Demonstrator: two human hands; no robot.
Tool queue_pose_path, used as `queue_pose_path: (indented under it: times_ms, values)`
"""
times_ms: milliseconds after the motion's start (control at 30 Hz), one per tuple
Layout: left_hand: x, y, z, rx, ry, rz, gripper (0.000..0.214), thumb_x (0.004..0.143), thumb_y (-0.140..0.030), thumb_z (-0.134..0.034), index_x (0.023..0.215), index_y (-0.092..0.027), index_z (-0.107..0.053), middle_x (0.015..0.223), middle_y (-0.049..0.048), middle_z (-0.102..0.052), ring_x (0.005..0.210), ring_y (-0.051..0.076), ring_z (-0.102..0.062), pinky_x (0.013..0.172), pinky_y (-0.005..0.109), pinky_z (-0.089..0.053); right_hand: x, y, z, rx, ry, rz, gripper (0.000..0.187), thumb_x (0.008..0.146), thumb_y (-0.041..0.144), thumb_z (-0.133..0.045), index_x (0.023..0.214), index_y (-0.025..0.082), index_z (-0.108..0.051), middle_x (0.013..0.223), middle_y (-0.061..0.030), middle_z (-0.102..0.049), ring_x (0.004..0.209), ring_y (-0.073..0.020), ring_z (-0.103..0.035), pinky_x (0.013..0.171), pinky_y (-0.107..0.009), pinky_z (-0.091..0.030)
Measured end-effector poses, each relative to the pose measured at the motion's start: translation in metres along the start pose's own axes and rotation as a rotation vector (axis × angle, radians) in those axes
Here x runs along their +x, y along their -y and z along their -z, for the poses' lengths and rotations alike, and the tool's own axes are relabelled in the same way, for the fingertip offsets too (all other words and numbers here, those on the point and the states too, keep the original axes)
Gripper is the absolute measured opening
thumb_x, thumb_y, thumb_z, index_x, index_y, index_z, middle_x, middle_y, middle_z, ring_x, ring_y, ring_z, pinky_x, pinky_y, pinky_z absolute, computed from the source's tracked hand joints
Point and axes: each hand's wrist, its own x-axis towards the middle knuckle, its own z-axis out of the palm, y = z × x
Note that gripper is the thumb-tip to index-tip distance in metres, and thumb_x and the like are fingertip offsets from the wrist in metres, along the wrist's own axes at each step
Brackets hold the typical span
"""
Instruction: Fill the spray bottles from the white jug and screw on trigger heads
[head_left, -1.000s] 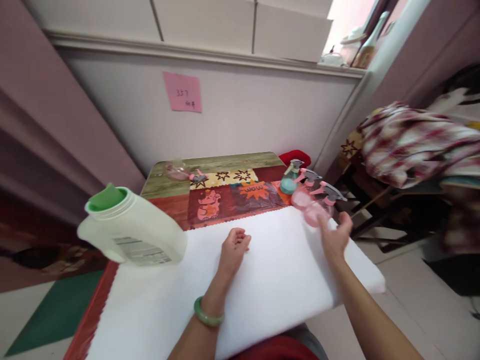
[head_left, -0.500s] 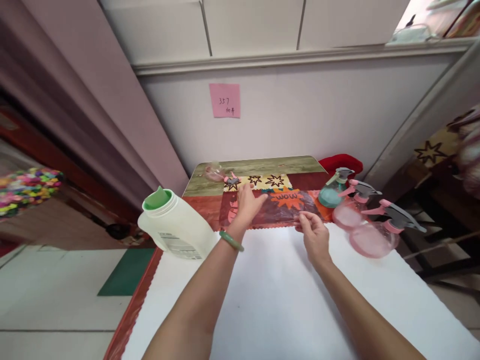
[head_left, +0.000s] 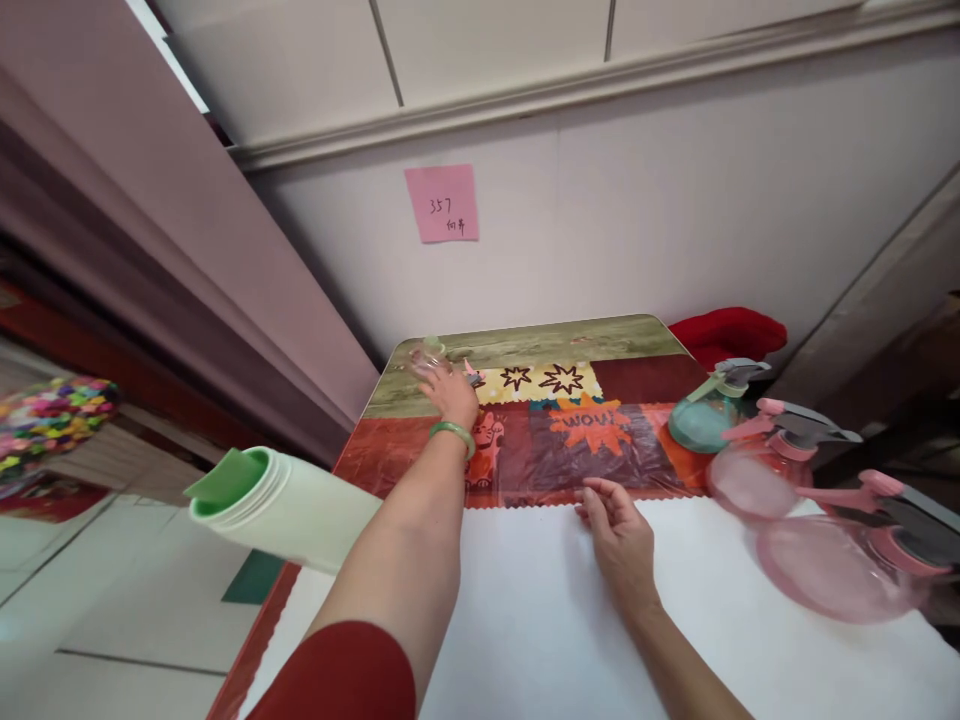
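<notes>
Stretched out to the back left, my left hand [head_left: 452, 397] has a green bangle [head_left: 455, 436] at its wrist. Its fingers are extended at a clear pink-tinted spray bottle [head_left: 429, 354] lying on its side, and the hand covers part of it; I cannot tell how firmly they touch. My right hand [head_left: 619, 530] hovers over the far edge of the white sheet [head_left: 525, 610], fingers loosely curled and nothing visible in them. At the right stand a teal spray bottle [head_left: 703, 420], a pink spray bottle [head_left: 757, 478] and a larger pink one [head_left: 836, 565].
A pale green jug [head_left: 315, 515] with a green lid or spout leans at the left edge. Patterned covering [head_left: 592, 470] spans the table's far part, against a wall with a pink note [head_left: 442, 204]. Red fabric [head_left: 731, 335] lies behind the right corner.
My left hand has moved forward and left to the lying spray bottle. My right hand stays near the sheet's edge. The view has shifted closer, and the jug appears more tilted.
</notes>
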Motion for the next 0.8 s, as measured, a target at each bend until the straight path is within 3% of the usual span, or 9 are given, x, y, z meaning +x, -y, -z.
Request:
queue_pose_path:
  times_ms: [267,400,467,600,800]
  values:
    - [0.019,0.019,-0.02,0.136,-0.027,-0.051,0.042,0.096,-0.023,-0.038,0.12,-0.015,-0.072,0.138,0.0274,-0.056,0.136,0.043,-0.041,0.109,0.062,-0.023,0.002,0.001,-0.001,0.04,0.009,-0.076,0.044,0.086,0.061,-0.065,0.103,0.022,-0.068,0.091,-0.0067,-0.076,0.079,-0.0218,-0.07,0.077,-0.037,-0.059]
    - [0.017,0.026,-0.021,0.145,-0.024,-0.075,0.035,0.097,-0.017,-0.042,0.115,-0.012,-0.072,0.134,0.0253,-0.059,0.136,0.04,-0.043,0.112,0.062,-0.024,0.002,0.002,-0.001,0.052,0.011,-0.083,0.043,0.086,0.061,-0.065,0.102,0.021,-0.068,0.091,-0.0072,-0.076,0.079,-0.022,-0.07,0.076,-0.037,-0.059]
    - [0.017,0.027,-0.02,0.134,-0.018,-0.077,0.028,0.098,-0.023,-0.051,0.118,-0.014,-0.069,0.135,0.0199,-0.06,0.135,0.037,-0.047,0.112,0.062,-0.03,0.003,0.003,-0.001,0.054,0.011,-0.076,0.042,0.086,0.06,-0.065,0.102,0.021,-0.068,0.091,-0.0073,-0.076,0.079,-0.0218,-0.071,0.076,-0.036,-0.059]
    - [0.022,0.023,-0.008,0.057,0.01,-0.024,0.041,0.094,-0.038,-0.065,0.13,-0.019,-0.06,0.135,0.0113,-0.061,0.117,0.028,-0.062,0.096,0.052,-0.053,0.003,0.003,-0.002,0.061,0.009,-0.069,0.042,0.086,0.059,-0.065,0.103,0.02,-0.068,0.089,-0.0071,-0.076,0.079,-0.0212,-0.071,0.075,-0.035,-0.059]
    - [0.029,0.004,0.031,-0.223,0.046,0.115,0.04,0.094,-0.038,-0.065,0.13,-0.02,-0.06,0.131,0.011,-0.062,0.111,0.026,-0.065,0.091,0.047,-0.057,0.004,-0.006,-0.003,0.031,0.043,-0.035,0.043,0.088,0.06,-0.062,0.103,0.02,-0.068,0.092,-0.0071,-0.076,0.085,-0.0219,-0.072,0.08,-0.034,-0.059]
